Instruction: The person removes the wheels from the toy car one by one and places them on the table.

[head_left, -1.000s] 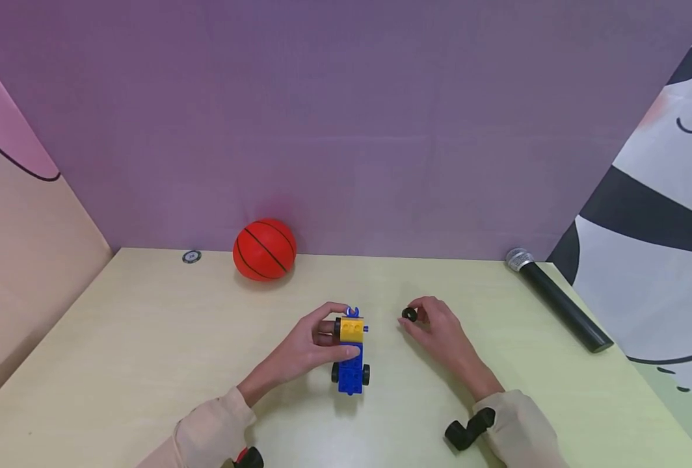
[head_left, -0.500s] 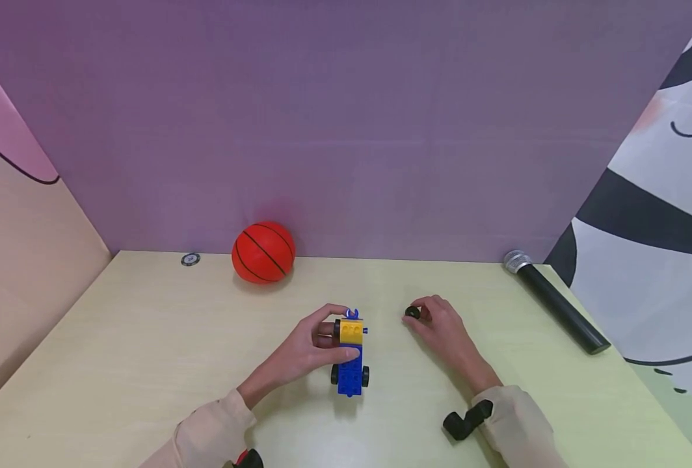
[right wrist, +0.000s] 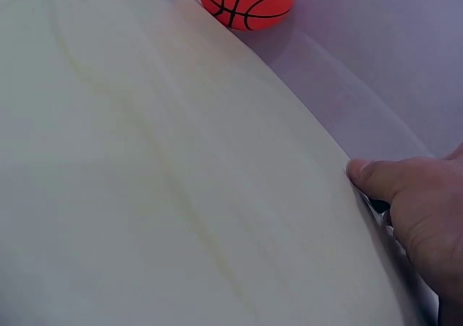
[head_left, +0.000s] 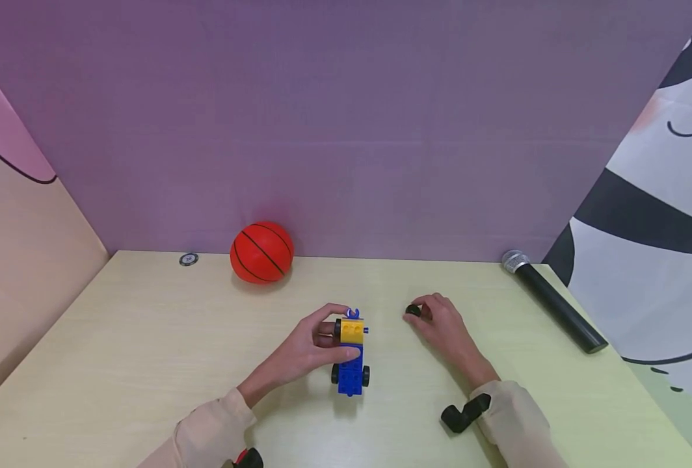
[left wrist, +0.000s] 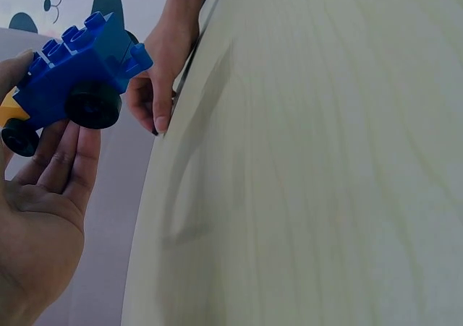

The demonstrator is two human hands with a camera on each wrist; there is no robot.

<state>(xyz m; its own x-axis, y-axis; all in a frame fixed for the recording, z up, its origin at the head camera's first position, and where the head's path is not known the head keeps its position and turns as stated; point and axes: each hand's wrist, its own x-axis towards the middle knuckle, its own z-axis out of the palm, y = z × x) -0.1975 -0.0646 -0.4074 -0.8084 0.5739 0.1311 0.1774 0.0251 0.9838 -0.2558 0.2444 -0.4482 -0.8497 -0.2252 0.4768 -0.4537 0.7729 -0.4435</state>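
Note:
A toy car [head_left: 350,369] of blue and yellow building bricks is held above the table by my left hand [head_left: 305,348], thumb on top and fingers along its far side. Black wheels show on both sides at its blue end; at the yellow end one wheel is on the left, and a bare blue axle stub sticks out on the right. In the left wrist view the car [left wrist: 72,73] appears from below its studs, wheels toward the palm. My right hand [head_left: 445,328] pinches a small black wheel [head_left: 413,311] by the tabletop, partly covered by the fingers.
An orange-red toy basketball [head_left: 262,252] sits at the table's back edge, with a round chip [head_left: 188,259] to its left. A black microphone [head_left: 553,302] lies along the right edge. A purple wall [head_left: 346,130] rises behind the table [head_left: 147,364].
The wheel in my right hand has turned, so its hub hole no longer faces the head camera; the hand has shifted slightly right. My left hand and the car have stayed nearly still.

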